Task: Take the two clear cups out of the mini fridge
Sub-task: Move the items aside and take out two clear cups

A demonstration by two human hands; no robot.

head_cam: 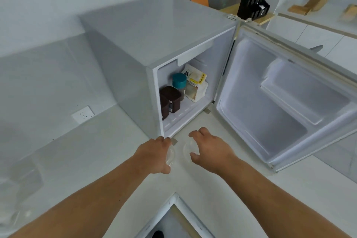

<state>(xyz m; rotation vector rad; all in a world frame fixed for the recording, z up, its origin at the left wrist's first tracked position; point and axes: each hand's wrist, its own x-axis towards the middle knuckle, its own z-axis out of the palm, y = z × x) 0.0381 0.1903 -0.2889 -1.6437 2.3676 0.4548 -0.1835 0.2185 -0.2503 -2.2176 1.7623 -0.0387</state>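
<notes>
The grey mini fridge stands on the white counter with its door swung wide open to the right. In front of the fridge opening, two clear cups sit low over the counter. My left hand is wrapped around the left clear cup. My right hand curls around the right clear cup, thumb and fingers on either side. Both cups are outside the fridge, side by side and a little apart.
Inside the fridge are two brown containers, a teal-lidded jar and a white food packet. A wall socket sits at the left. The counter edge forms a corner below my arms. A black rack stands behind the fridge.
</notes>
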